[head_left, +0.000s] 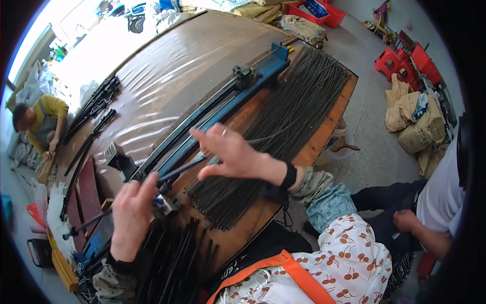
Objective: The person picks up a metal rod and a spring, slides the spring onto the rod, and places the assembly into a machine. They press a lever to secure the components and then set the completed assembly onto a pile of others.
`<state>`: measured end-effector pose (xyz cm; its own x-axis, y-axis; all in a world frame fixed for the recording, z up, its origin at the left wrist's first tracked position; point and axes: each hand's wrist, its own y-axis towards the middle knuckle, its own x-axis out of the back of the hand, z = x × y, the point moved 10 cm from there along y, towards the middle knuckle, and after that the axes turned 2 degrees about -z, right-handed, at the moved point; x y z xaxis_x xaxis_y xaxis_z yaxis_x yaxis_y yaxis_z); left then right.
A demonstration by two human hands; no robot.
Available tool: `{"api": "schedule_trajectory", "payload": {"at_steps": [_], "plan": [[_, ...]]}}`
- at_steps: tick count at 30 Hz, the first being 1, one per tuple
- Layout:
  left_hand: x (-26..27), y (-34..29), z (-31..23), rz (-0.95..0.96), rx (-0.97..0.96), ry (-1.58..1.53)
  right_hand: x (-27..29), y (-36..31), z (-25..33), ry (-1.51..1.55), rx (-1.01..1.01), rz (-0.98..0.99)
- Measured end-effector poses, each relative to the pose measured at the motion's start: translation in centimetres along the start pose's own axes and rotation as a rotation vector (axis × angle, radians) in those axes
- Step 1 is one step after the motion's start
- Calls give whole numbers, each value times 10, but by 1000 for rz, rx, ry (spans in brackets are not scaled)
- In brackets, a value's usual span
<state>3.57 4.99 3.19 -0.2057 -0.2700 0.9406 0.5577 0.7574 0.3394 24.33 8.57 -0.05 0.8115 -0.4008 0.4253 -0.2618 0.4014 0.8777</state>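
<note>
My left hand (130, 218) is closed around a thin dark rod (91, 223) near the front end of a long blue metal bench fixture (263, 68). The rod's knobbed end sticks out to the left of the hand, and its other part runs up to the right. Close to that far end is my right hand (233, 154), with fingers stretched and thumb apart, above the fixture and a wide bundle of thin dark rods (288, 111). A metal clamp block (164, 205) is beside my left hand. The fingers of my left hand partly hide the rod.
Thicker black rods (174, 258) lie at the near table edge; more black pieces (96, 99) lie on the plastic-covered table (167, 76). A person in yellow sleeves (43, 121) works at far left. Another person's hand (407, 221) is at right. Sacks (420, 121) and red stools (395, 63) stand beyond.
</note>
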Motion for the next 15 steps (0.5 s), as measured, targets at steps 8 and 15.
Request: {"api": "schedule_trajectory", "payload": {"at_steps": [8,15], "plan": [[50,-44,31,-190,134,26,-35,-10,-25,512,-530,-115],[61,-102,80,-65,322,-32,-46,-13,-15,459,-370,39]]}}
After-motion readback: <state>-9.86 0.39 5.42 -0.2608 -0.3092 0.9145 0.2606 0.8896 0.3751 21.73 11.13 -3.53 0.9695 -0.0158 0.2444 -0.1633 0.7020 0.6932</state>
